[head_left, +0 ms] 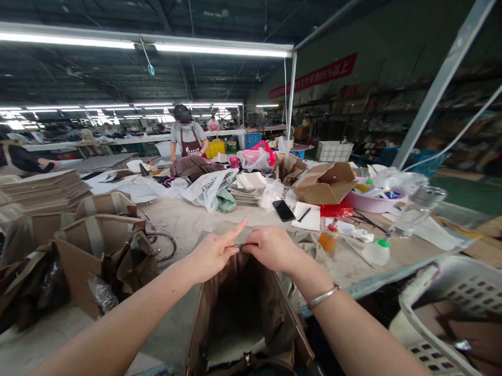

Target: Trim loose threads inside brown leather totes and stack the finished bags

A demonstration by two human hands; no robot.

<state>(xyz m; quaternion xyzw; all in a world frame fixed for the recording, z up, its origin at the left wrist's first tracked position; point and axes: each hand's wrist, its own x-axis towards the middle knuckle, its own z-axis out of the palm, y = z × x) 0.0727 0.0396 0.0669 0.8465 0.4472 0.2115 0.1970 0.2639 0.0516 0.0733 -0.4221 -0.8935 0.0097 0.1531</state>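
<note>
A brown handbag (281, 300) stands upright in front of me, its mouth open toward me and a pale patch showing at the bottom inside. My left hand (210, 253) pinches the bag's far top rim, its index finger stretched out past the edge. Right beside it, my right hand (273, 247) is closed on the same rim, fingers curled over it. A small metal clasp (247, 358) sits on the near edge. What lies under my fingertips is mostly hidden.
Unfinished brown bags (95, 231) stand at left by stacked sheets (47, 190). Beyond my hands lie a phone (284, 210), a notepad (312, 217) and a cardboard box (326, 183). Glue bottles (328, 239) and a white basket (444, 343) are at right. A co-worker (187, 135) stands across the table.
</note>
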